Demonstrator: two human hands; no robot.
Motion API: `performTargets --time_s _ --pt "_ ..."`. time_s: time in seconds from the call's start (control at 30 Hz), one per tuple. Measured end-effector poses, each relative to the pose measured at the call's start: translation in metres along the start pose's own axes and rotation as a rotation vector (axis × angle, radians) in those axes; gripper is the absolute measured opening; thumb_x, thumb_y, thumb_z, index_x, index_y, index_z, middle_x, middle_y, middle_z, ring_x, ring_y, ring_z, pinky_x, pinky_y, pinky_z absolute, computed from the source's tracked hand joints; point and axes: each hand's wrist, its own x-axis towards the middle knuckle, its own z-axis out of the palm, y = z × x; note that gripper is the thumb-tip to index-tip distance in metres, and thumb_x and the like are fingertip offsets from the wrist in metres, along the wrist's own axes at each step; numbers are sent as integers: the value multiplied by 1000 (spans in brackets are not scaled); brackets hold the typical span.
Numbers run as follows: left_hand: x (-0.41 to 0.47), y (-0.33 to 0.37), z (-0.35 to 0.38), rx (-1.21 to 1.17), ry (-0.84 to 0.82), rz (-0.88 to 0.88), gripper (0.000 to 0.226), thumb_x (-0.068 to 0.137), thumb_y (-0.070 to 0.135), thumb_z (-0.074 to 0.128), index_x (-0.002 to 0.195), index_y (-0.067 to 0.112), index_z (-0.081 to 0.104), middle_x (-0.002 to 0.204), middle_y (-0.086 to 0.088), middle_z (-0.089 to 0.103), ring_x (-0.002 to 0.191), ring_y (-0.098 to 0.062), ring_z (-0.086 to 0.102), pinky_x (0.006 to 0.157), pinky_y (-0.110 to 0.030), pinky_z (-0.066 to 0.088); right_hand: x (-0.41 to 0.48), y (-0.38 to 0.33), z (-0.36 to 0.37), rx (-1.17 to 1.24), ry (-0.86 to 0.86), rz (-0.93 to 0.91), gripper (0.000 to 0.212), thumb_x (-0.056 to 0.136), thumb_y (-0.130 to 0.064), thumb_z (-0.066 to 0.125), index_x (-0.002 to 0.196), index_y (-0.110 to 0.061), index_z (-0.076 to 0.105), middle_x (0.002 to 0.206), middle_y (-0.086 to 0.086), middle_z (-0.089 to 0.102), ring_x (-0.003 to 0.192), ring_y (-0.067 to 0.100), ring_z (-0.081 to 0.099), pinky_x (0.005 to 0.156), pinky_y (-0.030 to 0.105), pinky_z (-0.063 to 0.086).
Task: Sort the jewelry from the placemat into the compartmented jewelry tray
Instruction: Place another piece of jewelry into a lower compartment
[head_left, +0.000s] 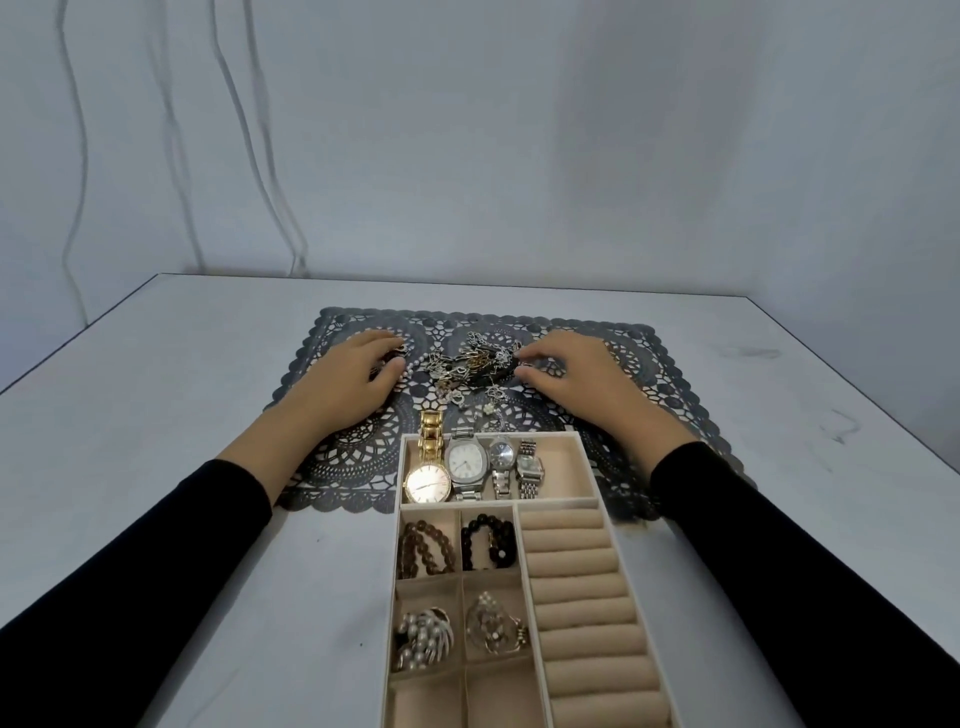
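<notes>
A tangled pile of chains and small jewelry (467, 366) lies on the dark lace placemat (670, 374). My left hand (350, 379) rests palm down at the pile's left edge, fingertips touching beads there. My right hand (576, 376) rests at the pile's right edge, fingertips on a dark piece. Whether either hand grips anything is unclear. The beige compartmented tray (550, 503) sits in front. Its top compartment holds several watches (470, 462); a gold one (428, 480) overhangs the rim. Dark bead bracelets (423, 548) fill two small compartments, pearl and brooch pieces (423, 642) two others. The ring rolls (582, 592) look bare.
The placemat and tray lie on a white table (156, 415) against a pale wall. White cables (249, 156) hang down the wall at the back left. Black sleeves cover both forearms. The tray's nearest small compartments (423, 704) look bare.
</notes>
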Motion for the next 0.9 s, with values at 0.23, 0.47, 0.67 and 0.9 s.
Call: performTargets --time_s 0.23,0.47,0.67,0.9 --pt "0 0 3 2 1 32 40 103 32 41 138 17 55 146 0 47 133 -17 44 109 -33 33 9 -10 7 47 -103 -57 15 85 -34 70 94 -22 74 97 -4 64 90 9 57 77 20 42" --pt "-3 0 0 -56 63 67 30 101 26 50 123 17 67 132 1 59 119 -15 54 96 -23 35 10 -10 6 2 -141 -55 16 84 -35 70 89 -21 72 94 -5 63 88 8 57 70 12 39" --pt "-2 3 -1 -37 91 34 31 101 28 49 125 15 64 130 -2 58 118 -19 54 94 -27 37 10 -5 5 5 -134 6 23 86 -42 66 92 -21 75 93 -6 65 90 10 58 80 27 47" --pt "7 0 -2 -55 99 10 29 99 27 53 118 13 69 125 -6 62 115 -21 56 94 -30 39 11 -11 4 33 -170 18 22 81 -41 72 94 -24 75 95 -7 64 90 7 58 79 22 47"
